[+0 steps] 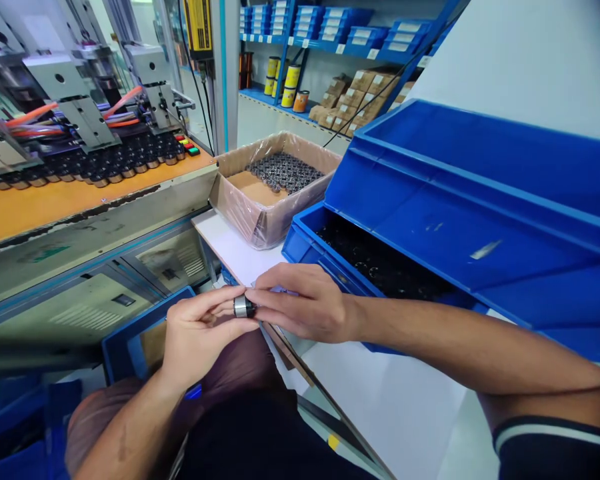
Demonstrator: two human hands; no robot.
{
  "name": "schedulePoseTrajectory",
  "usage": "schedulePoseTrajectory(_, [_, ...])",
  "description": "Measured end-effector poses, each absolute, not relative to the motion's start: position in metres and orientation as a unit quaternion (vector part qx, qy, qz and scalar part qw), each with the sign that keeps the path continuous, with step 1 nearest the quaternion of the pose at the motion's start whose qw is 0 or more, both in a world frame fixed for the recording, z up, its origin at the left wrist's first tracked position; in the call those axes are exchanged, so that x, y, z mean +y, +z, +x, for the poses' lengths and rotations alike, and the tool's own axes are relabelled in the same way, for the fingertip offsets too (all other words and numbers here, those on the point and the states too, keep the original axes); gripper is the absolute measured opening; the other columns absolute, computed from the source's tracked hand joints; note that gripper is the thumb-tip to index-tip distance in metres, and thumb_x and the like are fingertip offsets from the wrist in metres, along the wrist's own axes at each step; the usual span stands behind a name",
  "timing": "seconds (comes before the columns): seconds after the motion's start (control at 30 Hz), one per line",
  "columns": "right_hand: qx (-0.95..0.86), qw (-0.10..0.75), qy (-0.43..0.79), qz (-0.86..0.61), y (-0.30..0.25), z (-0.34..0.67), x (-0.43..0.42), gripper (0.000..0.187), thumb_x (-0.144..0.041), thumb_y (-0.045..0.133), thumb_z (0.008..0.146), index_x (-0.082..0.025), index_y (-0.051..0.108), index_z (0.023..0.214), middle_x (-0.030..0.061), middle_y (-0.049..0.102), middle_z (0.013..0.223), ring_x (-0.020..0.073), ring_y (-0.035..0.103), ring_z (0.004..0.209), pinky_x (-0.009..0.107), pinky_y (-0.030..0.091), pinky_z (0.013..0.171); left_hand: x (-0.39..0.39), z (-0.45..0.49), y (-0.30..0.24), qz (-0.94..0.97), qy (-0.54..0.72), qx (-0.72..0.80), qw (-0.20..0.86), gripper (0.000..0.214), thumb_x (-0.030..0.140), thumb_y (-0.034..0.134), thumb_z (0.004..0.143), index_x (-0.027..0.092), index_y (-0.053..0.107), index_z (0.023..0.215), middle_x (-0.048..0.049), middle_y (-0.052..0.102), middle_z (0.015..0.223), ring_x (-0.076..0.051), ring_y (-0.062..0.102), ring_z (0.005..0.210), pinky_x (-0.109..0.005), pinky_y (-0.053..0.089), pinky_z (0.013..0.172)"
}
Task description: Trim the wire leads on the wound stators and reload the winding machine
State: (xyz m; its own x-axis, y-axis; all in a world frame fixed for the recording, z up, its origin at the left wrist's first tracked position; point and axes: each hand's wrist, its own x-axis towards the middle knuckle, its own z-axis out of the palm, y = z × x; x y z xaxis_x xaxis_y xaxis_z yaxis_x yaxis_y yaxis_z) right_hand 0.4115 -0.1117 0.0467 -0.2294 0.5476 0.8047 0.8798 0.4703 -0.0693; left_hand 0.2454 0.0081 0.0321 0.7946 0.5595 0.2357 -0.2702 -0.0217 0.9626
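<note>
Between my two hands is a small round metal core (242,307) with a silver side and a black end piece, like a small motor stator. The fingers and thumb of my left hand (195,327) are closed around its left side. My right hand (305,303) pinches the black end from the right, its fingertips partly covering it. The hands meet over my lap, by the edge of a white table (340,380). Just beyond my right hand stands a blue bin (307,230) of small black parts (375,260).
A plastic-lined cardboard box (245,213) of small dark parts stands ahead. A larger blue crate (480,200) rests tilted over the bin. Left is a machine with an orange worktop (80,207) bearing rows of dark cores (115,160). Behind are blue shelves (280,100) with cartons and spools.
</note>
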Motion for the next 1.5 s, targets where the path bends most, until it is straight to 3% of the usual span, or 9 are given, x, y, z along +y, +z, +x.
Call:
schedulePoseTrajectory(0.23, [-0.779, 0.358, -0.259, -0.445, 0.047, 0.411, -0.11, 0.018, -0.014, 0.06, 0.095, -0.004, 0.06, 0.11, 0.0104, 0.069, 0.091, 0.0151, 0.067, 0.084, 0.027, 0.06, 0.075, 0.008, 0.247, 0.031, 0.623, 0.289, 0.138, 0.714, 0.047, 0.002, 0.089, 0.057, 0.029, 0.081, 0.095, 0.0007, 0.082, 0.089, -0.014, 0.078, 0.078, -0.013, 0.062, 0.076])
schedulePoseTrajectory(0.43, [-0.759, 0.326, -0.33, -0.457, 0.047, 0.413, -0.105, 0.019, -0.024, 0.052, 0.101, -0.007, 0.061, 0.102, 0.0079, 0.07, 0.085, 0.0168, 0.068, 0.077, 0.029, 0.056, 0.064, -0.003, 0.251, 0.015, 0.605, 0.333, 0.162, 0.704, 0.039, 0.011, 0.088, 0.064, 0.025, 0.078, 0.099, -0.0008, 0.081, 0.089, -0.014, 0.077, 0.079, -0.017, 0.062, 0.074])
schedulePoseTrajectory(0.6, [-0.733, 0.41, -0.252, -0.481, 0.045, 0.408, -0.108, 0.014, -0.015, 0.061, 0.095, -0.007, 0.062, 0.106, 0.0103, 0.072, 0.096, 0.0166, 0.067, 0.091, 0.028, 0.058, 0.081, 0.007, 0.245, 0.021, 0.74, 0.403, 0.111, 0.526, 0.047, 0.013, 0.088, 0.066, 0.031, 0.076, 0.108, -0.0003, 0.077, 0.103, -0.017, 0.073, 0.093, -0.025, 0.06, 0.08])
schedulePoseTrajectory(0.77, [-0.74, 0.43, -0.175, -0.487, 0.045, 0.405, -0.112, 0.011, -0.011, 0.057, 0.095, -0.008, 0.061, 0.105, 0.0115, 0.072, 0.094, 0.0179, 0.068, 0.094, 0.03, 0.059, 0.084, 0.015, 0.241, 0.03, 0.818, 0.442, 0.028, 0.367, 0.051, 0.005, 0.085, 0.066, 0.032, 0.077, 0.108, 0.0021, 0.076, 0.092, -0.013, 0.069, 0.079, -0.024, 0.057, 0.074])
schedulePoseTrajectory(0.93, [-0.751, 0.399, -0.228, -0.474, 0.045, 0.408, -0.112, 0.013, -0.009, 0.057, 0.092, -0.011, 0.058, 0.106, 0.011, 0.069, 0.091, 0.019, 0.065, 0.09, 0.034, 0.061, 0.079, 0.007, 0.251, 0.024, 0.738, 0.393, 0.075, 0.543, 0.036, 0.01, 0.084, 0.069, 0.027, 0.077, 0.1, -0.0025, 0.074, 0.104, -0.017, 0.069, 0.1, -0.027, 0.056, 0.086])
schedulePoseTrajectory(1.03, [-0.744, 0.412, -0.22, -0.477, 0.046, 0.408, -0.11, 0.015, -0.01, 0.058, 0.091, -0.012, 0.057, 0.107, 0.0111, 0.066, 0.094, 0.0195, 0.064, 0.091, 0.036, 0.061, 0.08, 0.004, 0.257, 0.019, 0.636, 0.337, 0.105, 0.686, 0.03, 0.02, 0.085, 0.072, 0.027, 0.076, 0.099, -0.0017, 0.075, 0.094, -0.014, 0.071, 0.089, -0.023, 0.057, 0.079])
schedulePoseTrajectory(1.17, [-0.729, 0.456, -0.161, -0.484, 0.048, 0.406, -0.108, 0.013, -0.014, 0.059, 0.094, -0.014, 0.057, 0.107, 0.01, 0.064, 0.094, 0.019, 0.062, 0.092, 0.039, 0.06, 0.083, 0.005, 0.258, 0.013, 0.497, 0.212, 0.098, 0.836, 0.045, 0.043, 0.077, 0.08, 0.028, 0.068, 0.122, -0.0025, 0.075, 0.086, -0.012, 0.07, 0.075, -0.024, 0.057, 0.074])
schedulePoseTrajectory(1.33, [-0.736, 0.44, -0.198, -0.476, 0.044, 0.404, -0.109, 0.013, -0.011, 0.057, 0.094, -0.011, 0.057, 0.107, 0.0109, 0.065, 0.093, 0.0192, 0.062, 0.089, 0.038, 0.061, 0.078, 0.006, 0.259, 0.009, 0.511, 0.195, 0.053, 0.836, 0.056, 0.047, 0.081, 0.075, 0.028, 0.062, 0.124, -0.0059, 0.071, 0.107, -0.014, 0.068, 0.084, -0.025, 0.055, 0.078])
schedulePoseTrajectory(1.5, [-0.742, 0.411, -0.187, -0.495, 0.046, 0.406, -0.108, 0.014, -0.014, 0.059, 0.094, -0.011, 0.059, 0.108, 0.0111, 0.065, 0.093, 0.0197, 0.061, 0.09, 0.038, 0.06, 0.081, 0.006, 0.264, 0.01, 0.522, 0.215, 0.078, 0.822, 0.035, 0.035, 0.083, 0.075, 0.026, 0.064, 0.102, 0.0005, 0.068, 0.084, -0.012, 0.065, 0.075, -0.022, 0.053, 0.073])
